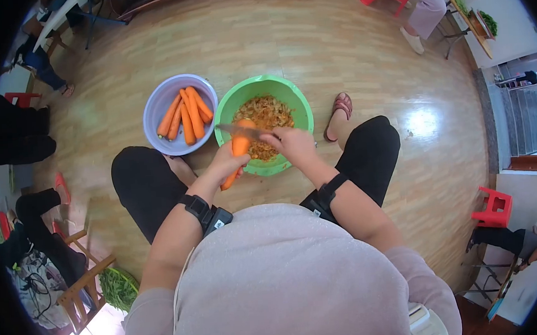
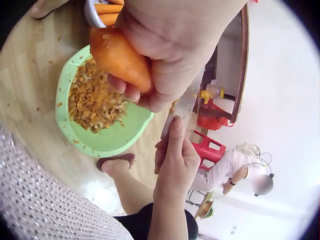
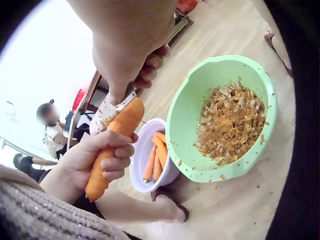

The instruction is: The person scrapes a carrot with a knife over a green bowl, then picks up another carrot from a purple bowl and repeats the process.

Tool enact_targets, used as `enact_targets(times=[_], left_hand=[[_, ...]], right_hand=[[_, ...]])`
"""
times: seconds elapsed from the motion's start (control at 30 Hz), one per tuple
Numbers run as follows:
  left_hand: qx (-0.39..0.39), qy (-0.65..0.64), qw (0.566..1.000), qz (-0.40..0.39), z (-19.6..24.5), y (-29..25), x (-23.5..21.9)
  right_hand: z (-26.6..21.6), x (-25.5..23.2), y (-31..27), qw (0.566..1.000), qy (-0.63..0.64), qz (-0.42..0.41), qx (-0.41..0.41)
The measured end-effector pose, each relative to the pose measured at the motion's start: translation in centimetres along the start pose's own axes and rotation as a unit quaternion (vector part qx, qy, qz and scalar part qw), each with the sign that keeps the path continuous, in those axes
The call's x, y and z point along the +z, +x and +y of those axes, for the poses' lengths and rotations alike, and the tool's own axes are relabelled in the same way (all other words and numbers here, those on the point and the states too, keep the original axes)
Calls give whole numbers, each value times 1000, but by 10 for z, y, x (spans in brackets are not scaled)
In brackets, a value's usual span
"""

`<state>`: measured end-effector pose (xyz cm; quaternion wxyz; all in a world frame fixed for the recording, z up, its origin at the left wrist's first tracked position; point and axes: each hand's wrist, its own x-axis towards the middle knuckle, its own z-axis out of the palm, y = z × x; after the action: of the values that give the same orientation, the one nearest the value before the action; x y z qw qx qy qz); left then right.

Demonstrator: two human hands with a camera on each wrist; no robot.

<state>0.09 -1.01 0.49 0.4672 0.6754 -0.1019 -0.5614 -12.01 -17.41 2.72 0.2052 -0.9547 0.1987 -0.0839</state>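
My left hand (image 1: 223, 163) grips a thick orange carrot (image 1: 241, 147) around its lower part, with the upper end sticking out over the green basin (image 1: 305, 112). In my right hand (image 1: 296, 145) is a knife (image 1: 227, 130), its blade lying across the carrot's upper end in the head view. Orange bits cling to the blade in the right wrist view. Brownish and orange peelings (image 3: 230, 125) heap up in the basin below. To its left stands a lilac basin (image 1: 149, 123) with several whole carrots (image 1: 188, 120) in it.
Both basins stand on the wood floor (image 1: 223, 52) between and beyond my knees. A few scraps lie on the floor by the green basin. Red stools (image 1: 494, 208) and other people sit around the edges, and a green basket of leaves (image 1: 118, 289) is at lower left.
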Motion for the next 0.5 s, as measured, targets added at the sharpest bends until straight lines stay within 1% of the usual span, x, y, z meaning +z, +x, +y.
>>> enact_targets(times=[0.03, 0.1, 0.17, 0.2, 0.23, 0.27, 0.3, 0.33, 0.4, 0.43, 0.47, 0.5], left_hand=[[-8, -5, 1000, 7, -2, 1, -1], [-14, -9, 1000, 13, 1, 0, 1], [-2, 20, 1000, -12, 7, -7, 1], [-1, 22, 1000, -12, 8, -6, 0], [-3, 17, 1000, 13, 8, -4, 0], [-5, 9, 999, 39, 6, -3, 1], [-4, 3, 999, 41, 5, -2, 1], [-10, -6, 999, 46, 5, -1, 1], [-13, -17, 998, 55, 5, -1, 0], [-2, -9, 999, 43, 5, 0, 0], [8, 0, 1000, 30, 4, -1, 0], [23, 4, 999, 24, 6, -4, 1]], right_hand=[[5, 1, 3, 1000, 1, 0, 1], [17, -1, 10, 993, -75, -32, 89], [20, -2, 9, 993, -70, -13, 91], [18, -3, 9, 994, -65, 3, 93], [15, -2, 7, 994, -66, 4, 92], [9, 0, 5, 998, -40, 28, 42], [3, 0, 3, 999, -13, 50, -10], [-2, 1, 1, 999, -14, 48, -15], [-10, 2, 0, 994, -22, 32, -105], [-11, 5, 1, 993, -14, 53, -107], [-10, 5, 4, 993, -12, 53, -109], [-7, 4, 8, 997, -24, 36, -57]])
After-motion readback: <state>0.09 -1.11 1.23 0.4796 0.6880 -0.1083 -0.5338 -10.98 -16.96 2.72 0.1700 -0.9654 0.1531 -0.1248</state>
